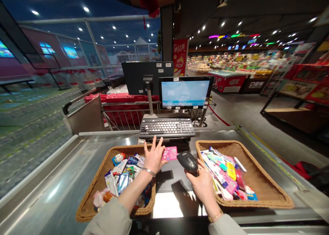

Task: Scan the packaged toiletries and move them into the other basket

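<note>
My left hand (153,156) pinches a small flat pink package (170,153) by its left edge, with the other fingers spread toward the keyboard. My right hand (202,180) grips a black handheld barcode scanner (188,161), its head pointing left at the package, a short gap between them. Below my left forearm is a wicker basket (88,190) of mixed small packets. To the right of the scanner lies a second wicker basket (262,173), with colourful packaged items heaped in its left part. What each item is stays too small to tell.
A black keyboard (167,127) stands just beyond my hands, under a lit monitor (185,93) with a second screen (138,77) turned away. Both baskets rest on a metal counter (61,169). Behind it are a metal cart (86,113) and red crates (120,115).
</note>
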Demonstrator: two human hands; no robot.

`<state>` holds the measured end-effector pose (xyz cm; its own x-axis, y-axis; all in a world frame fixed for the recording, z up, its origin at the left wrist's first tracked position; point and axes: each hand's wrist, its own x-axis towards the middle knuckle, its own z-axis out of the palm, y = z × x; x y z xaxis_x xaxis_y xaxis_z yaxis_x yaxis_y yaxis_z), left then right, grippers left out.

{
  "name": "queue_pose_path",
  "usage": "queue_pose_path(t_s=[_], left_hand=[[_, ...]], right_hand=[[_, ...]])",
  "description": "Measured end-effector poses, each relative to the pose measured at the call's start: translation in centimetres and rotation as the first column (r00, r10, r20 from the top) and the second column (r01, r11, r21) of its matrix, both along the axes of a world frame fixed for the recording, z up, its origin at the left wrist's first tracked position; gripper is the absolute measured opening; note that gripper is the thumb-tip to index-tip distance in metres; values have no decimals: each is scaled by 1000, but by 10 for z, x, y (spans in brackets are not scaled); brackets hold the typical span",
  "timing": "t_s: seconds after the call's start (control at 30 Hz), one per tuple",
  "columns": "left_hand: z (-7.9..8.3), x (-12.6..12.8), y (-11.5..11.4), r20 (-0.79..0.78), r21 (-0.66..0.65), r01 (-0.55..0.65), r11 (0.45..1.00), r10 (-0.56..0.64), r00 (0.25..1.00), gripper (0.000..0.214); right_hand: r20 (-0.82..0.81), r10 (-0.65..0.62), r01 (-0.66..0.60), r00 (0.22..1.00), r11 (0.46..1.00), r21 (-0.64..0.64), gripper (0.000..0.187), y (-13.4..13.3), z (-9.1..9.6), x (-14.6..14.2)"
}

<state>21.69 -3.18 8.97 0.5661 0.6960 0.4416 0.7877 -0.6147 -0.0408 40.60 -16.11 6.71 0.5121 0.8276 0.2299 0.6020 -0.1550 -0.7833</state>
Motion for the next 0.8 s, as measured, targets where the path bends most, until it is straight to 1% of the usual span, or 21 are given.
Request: queue_pose_path(t_s=[0.27,0.4,0.5,0.8], left_hand=[[0,21,0,-12,-15,50,999,-50,999,54],[1,31,0,-12,-11,72,997,-72,997,55],[2,39,0,-17,-16,92,996,-93,996,56],[8,61,-2,-48,-40,136,990,-138,989,59]], right_hand=[[-15,-87,87,996,996,-6,34,-9,-1,15],[-43,-97,96,994,995,-21,36,-14,-1,23],[-45,-129,128,991,992,-22,37,-17,-2,28],[-68,-170,169,983,985,-13,33,-22,-3,44]])
